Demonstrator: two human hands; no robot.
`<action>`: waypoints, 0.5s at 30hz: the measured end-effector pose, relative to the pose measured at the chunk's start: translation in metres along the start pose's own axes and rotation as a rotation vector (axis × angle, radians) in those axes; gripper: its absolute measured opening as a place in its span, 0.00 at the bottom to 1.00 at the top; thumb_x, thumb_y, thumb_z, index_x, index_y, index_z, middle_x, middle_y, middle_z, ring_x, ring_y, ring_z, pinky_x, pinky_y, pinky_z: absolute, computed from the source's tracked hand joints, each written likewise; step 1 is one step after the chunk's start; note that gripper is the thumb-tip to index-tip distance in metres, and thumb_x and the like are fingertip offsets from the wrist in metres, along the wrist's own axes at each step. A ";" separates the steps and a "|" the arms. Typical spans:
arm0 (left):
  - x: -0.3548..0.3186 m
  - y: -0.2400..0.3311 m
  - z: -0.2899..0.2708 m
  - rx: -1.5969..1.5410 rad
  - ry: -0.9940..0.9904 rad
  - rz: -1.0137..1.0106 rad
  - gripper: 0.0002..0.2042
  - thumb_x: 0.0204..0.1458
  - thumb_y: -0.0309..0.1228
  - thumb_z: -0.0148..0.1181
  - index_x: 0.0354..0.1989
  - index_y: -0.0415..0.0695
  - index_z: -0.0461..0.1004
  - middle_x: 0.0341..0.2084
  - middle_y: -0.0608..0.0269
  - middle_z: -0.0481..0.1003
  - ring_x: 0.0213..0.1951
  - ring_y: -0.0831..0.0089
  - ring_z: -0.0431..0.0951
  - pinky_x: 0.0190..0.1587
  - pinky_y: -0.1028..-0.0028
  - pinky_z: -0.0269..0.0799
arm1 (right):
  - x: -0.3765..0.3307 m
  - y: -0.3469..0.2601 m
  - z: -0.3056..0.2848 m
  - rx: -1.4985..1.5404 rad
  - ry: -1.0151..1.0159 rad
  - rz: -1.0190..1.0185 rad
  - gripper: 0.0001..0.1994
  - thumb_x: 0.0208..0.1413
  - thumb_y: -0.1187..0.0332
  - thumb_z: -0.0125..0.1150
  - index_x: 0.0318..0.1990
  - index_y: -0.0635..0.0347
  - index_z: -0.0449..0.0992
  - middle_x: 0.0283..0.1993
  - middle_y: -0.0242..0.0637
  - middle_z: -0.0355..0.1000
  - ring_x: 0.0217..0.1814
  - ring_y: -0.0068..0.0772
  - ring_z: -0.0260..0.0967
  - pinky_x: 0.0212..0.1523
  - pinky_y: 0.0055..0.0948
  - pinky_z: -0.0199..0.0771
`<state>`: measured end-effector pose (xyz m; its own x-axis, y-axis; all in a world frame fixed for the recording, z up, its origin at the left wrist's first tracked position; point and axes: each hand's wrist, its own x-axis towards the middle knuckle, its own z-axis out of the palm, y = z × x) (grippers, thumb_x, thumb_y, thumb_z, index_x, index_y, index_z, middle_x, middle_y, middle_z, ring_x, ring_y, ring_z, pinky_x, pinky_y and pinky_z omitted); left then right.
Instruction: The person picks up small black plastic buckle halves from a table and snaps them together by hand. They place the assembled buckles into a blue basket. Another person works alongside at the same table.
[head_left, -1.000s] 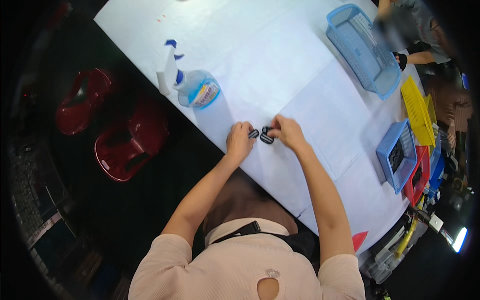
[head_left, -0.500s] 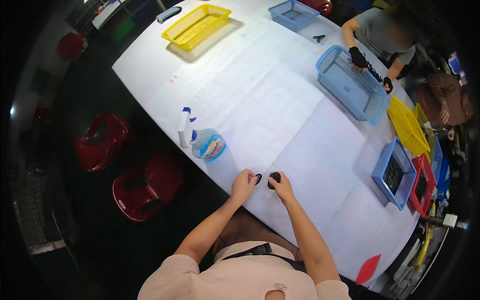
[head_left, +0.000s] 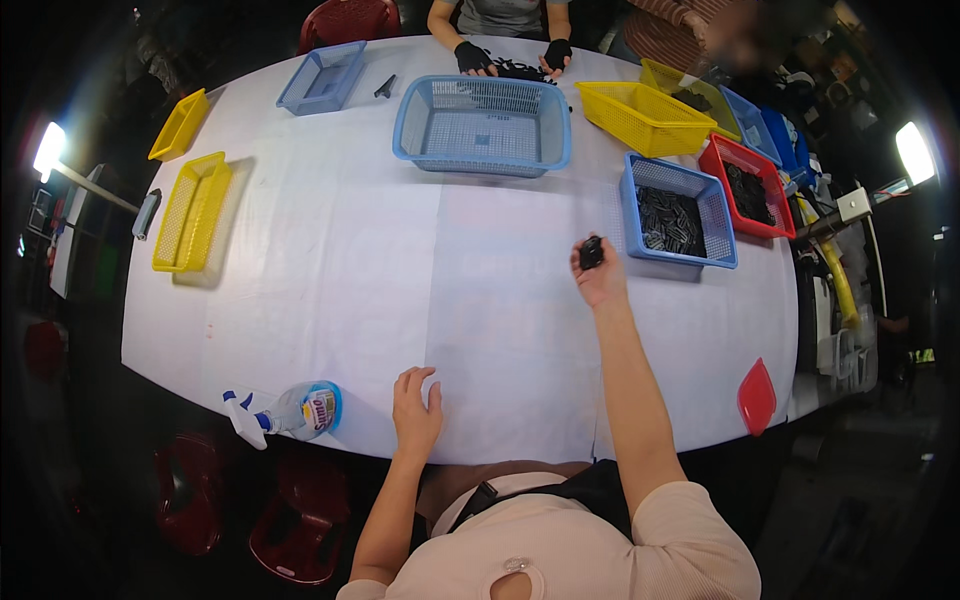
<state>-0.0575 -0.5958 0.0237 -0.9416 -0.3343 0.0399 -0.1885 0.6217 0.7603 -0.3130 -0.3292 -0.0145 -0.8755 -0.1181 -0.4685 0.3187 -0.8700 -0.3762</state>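
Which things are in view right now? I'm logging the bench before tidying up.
table: one, white, centre
blue baskets: four, far side and right
yellow baskets: four, left edge and far right
red basket: one, right, holding dark parts
spray bottle: one, blue and white, lying at near left edge
red lid: one, near right edge
co-worker's gloved hands: two, far edge
small black part: one, in right hand
left hand: flat on table
right hand: extended toward a blue basket

Hands split apart: right hand (head_left: 600, 280) now reached out toward blue basket (head_left: 678, 215) gripping black part (head_left: 591, 252); left hand (head_left: 416, 412) flat on surface (head_left: 350, 270).
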 end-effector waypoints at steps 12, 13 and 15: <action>-0.110 -0.129 -0.087 0.166 0.430 -0.539 0.13 0.47 0.25 0.59 0.42 0.38 0.69 0.36 0.55 0.70 0.36 0.65 0.72 0.35 0.69 0.69 | 0.121 -0.208 -0.069 -0.376 0.424 -0.316 0.32 0.61 0.55 0.43 0.63 0.70 0.44 0.60 0.62 0.51 0.62 0.59 0.54 0.57 0.50 0.62; -0.109 -0.130 -0.090 0.184 0.516 -0.570 0.16 0.46 0.26 0.60 0.44 0.38 0.67 0.39 0.54 0.69 0.38 0.64 0.71 0.37 0.69 0.69 | 0.117 -0.215 -0.070 -0.281 0.475 -0.206 0.36 0.60 0.56 0.46 0.66 0.65 0.35 0.64 0.59 0.44 0.65 0.58 0.51 0.59 0.46 0.61; -0.102 -0.111 -0.106 0.134 0.721 -0.653 0.23 0.45 0.29 0.63 0.49 0.38 0.62 0.46 0.53 0.65 0.47 0.62 0.68 0.41 0.67 0.69 | 0.087 -0.182 -0.062 -0.462 0.346 -0.240 0.35 0.60 0.58 0.47 0.66 0.64 0.36 0.64 0.58 0.45 0.63 0.57 0.55 0.59 0.43 0.63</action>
<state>0.0886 -0.7056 0.0038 -0.2532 -0.9657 0.0578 -0.6840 0.2209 0.6952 -0.4249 -0.1513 -0.0361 -0.7985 0.2842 -0.5307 0.3196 -0.5470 -0.7737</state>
